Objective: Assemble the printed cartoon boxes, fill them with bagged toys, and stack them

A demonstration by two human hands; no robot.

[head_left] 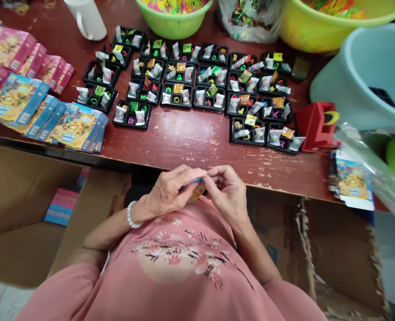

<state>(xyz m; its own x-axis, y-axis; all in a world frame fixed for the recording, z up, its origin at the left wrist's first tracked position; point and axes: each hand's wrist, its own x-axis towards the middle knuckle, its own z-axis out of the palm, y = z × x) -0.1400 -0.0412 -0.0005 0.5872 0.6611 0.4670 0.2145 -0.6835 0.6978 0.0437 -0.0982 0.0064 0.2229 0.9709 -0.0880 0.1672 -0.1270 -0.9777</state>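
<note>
My left hand (170, 189) and my right hand (226, 191) meet close to my chest, below the table's front edge. Both are closed on a small printed box (195, 191), blue and orange, mostly hidden by the fingers. A white bead bracelet (130, 216) circles my left wrist. Beyond the hands, several black compartment trays (187, 96) lie in rows on the red-brown table (191, 138), each filled with small clear packets and coloured trinkets.
Flat pink and blue boxes (33, 102) are stacked at the table's left. A white mug (87, 18), green basket (174, 22), yellow-green basin (334, 26) and pale blue bucket (361, 76) stand behind. A red holder (314, 127) sits right. Open cardboard cartons (23, 209) flank me.
</note>
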